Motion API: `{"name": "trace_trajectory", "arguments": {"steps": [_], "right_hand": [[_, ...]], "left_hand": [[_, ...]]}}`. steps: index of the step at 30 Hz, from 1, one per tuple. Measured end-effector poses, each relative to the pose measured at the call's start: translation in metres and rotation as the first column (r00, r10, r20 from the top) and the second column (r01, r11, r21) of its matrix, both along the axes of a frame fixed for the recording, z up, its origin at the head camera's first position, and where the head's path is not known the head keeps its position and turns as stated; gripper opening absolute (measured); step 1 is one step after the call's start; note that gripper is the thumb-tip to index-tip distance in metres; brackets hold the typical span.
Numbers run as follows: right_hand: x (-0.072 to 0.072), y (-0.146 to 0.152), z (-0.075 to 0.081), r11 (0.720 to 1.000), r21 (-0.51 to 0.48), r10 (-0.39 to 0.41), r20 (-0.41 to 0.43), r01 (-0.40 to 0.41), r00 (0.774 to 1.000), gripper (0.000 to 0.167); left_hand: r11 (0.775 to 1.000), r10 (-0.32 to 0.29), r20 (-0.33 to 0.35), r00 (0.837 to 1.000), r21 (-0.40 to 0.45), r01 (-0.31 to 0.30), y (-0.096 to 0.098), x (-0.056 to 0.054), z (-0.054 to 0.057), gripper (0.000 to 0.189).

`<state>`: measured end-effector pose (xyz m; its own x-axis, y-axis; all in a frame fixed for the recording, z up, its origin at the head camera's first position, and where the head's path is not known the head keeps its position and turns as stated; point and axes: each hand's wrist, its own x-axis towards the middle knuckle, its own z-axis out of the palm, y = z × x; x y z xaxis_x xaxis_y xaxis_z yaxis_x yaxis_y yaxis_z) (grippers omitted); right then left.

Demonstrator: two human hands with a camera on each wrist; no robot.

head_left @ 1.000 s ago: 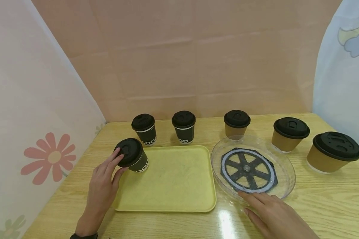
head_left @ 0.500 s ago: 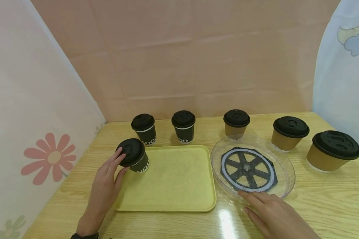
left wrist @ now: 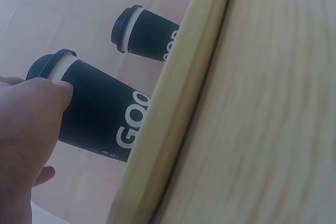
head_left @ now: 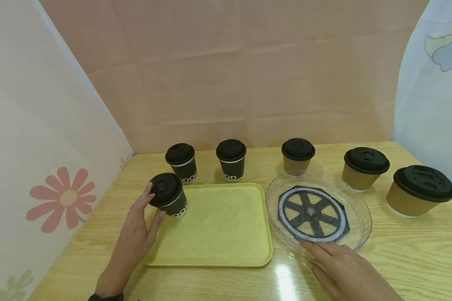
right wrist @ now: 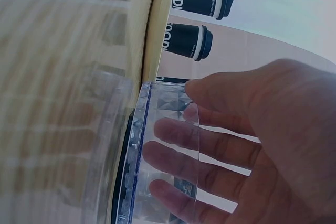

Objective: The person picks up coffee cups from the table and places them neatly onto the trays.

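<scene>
A black paper cup (head_left: 176, 205) with a black lid stands upright at the back left corner of the yellow tray (head_left: 218, 225). My left hand (head_left: 135, 230) is around its near left side, fingers at the lid and thumb spread apart near the cup's front. In the left wrist view the thumb overlaps the cup (left wrist: 94, 111) just below its lid. On the right, my right hand (head_left: 342, 267) rests at the near rim of a clear round turntable tray (head_left: 358, 225). Its fingers (right wrist: 220, 150) extend loosely and show through the clear wall, with the thumb near the upper edge.
Two more black lidded cups, the left one (head_left: 184, 171) and the middle one (head_left: 233, 167), stand behind the yellow tray. Three brown lidded cups, the small (head_left: 295, 164), the medium (head_left: 359, 177) and the large (head_left: 410, 200), curve around the turntable. A backdrop (head_left: 226, 75) closes off the table behind.
The black cup has shifted slightly right on the tray. My left fingers have come off the lid's top to its side, and the hand has spread wider. The right hand stays still.
</scene>
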<state>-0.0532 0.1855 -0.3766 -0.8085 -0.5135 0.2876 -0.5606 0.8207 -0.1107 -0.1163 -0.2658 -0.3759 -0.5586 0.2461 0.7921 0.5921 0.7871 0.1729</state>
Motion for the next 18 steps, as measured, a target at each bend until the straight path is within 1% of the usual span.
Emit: {"name": "trace_trajectory", "arguments": {"steps": [3,6,11,14,16,18], "right_hand": [[0.0001,-0.0003,-0.0002,1.000,0.002,-0.002,0.003,0.002,1.000,0.047],[0.0001,0.0001,-0.0010,1.000,-0.003,-0.003,-0.001,0.003,1.000,0.047],[-0.0002,0.0004,-0.0018,1.000,-0.011,0.010,-0.027,-0.010,1.000,0.047],[0.0006,-0.0002,-0.0007,1.000,-0.005,-0.007,-0.003,0.007,1.000,0.047],[0.0012,-0.0006,0.0002,1.000,0.000,-0.017,0.014,0.017,1.000,0.046],[0.0016,-0.0009,0.0007,1.000,0.004,-0.023,0.032,0.023,0.999,0.046]], "left_hand": [[1.000,0.008,0.048,0.999,-0.004,-0.008,-0.0009,0.0019,-0.0004,0.057],[0.999,0.043,0.105,0.994,-0.012,-0.042,-0.0012,0.0037,0.0004,0.054],[0.994,0.111,0.155,0.982,-0.036,-0.107,-0.0017,0.0051,0.0012,0.068],[0.992,0.124,0.161,0.979,-0.047,-0.118,-0.0015,0.0047,0.0006,0.071],[0.992,0.127,0.185,0.975,-0.044,-0.121,-0.0010,0.0048,0.0007,0.075],[0.992,0.129,0.221,0.967,-0.037,-0.124,-0.0007,0.0051,0.0010,0.078]]}}
